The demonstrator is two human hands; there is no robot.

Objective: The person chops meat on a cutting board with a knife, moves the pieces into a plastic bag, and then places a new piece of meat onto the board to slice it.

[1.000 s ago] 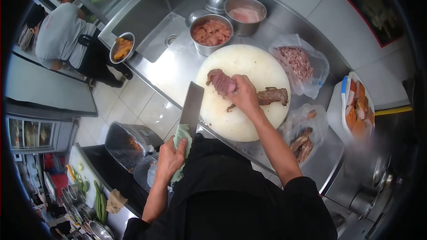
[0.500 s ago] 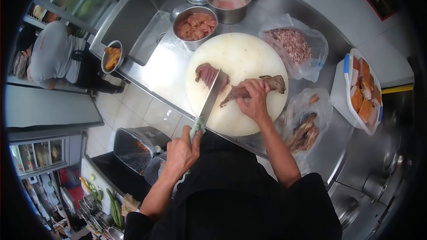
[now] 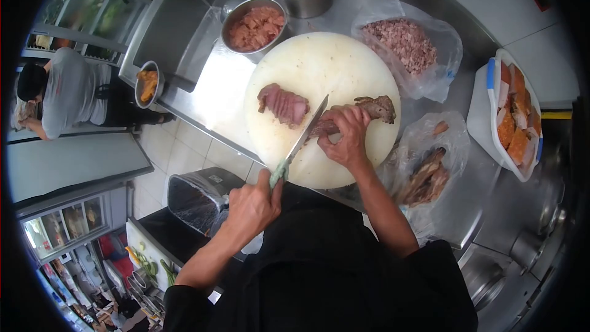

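- The left hand (image 3: 252,205) is at the near edge of the round cutting board (image 3: 335,61), fist closed tight round the cloth-wrapped handle of a cleaver (image 3: 310,126).
- The right hand (image 3: 345,138) rests on the board's near right part. Its fingers are curled down, gripping a dark meat strip (image 3: 372,109), and the blade stands just beside the fingertips.
- A fanned pile of sliced meat (image 3: 283,103) lies on the board, left of the blade.
- A bag of cooked pieces (image 3: 427,175) sits off the board's right edge.
- A bag of minced meat (image 3: 405,46) and a steel bowl of chopped meat (image 3: 255,24) sit past the far edge.
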